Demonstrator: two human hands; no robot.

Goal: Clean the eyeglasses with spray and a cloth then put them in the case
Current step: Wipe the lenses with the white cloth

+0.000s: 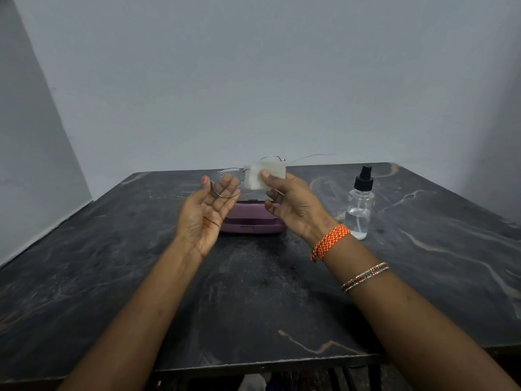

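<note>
— Where do we see the hands?

— We see both raised above the dark marble table [112, 277], forearms reaching in from the bottom corners and meeting near the middle. The left hand [207, 211] is turned palm up, its fingers nearly straight and tilted toward the wall, and the wire-framed eyeglasses [227, 184] lie against its fingertips; we cannot tell whether the thumb, partly behind the rim, pinches the frame.

— And the right?

— The right hand [293, 204] has its back toward us, thumb on top, and pinches a small white cloth [265, 174] over one lens of the eyeglasses. Its lower fingers curl inward beneath the cloth. We note an orange woven band [331, 241] at that wrist and a beaded bangle [365, 276] further up the arm.

— What else is there?

— A purple case [253, 221] sits on the table, closed, just below and behind the hands. A clear spray bottle [359, 207] with a black nozzle stands upright to the right of the case, near the right wrist but apart from it
</note>
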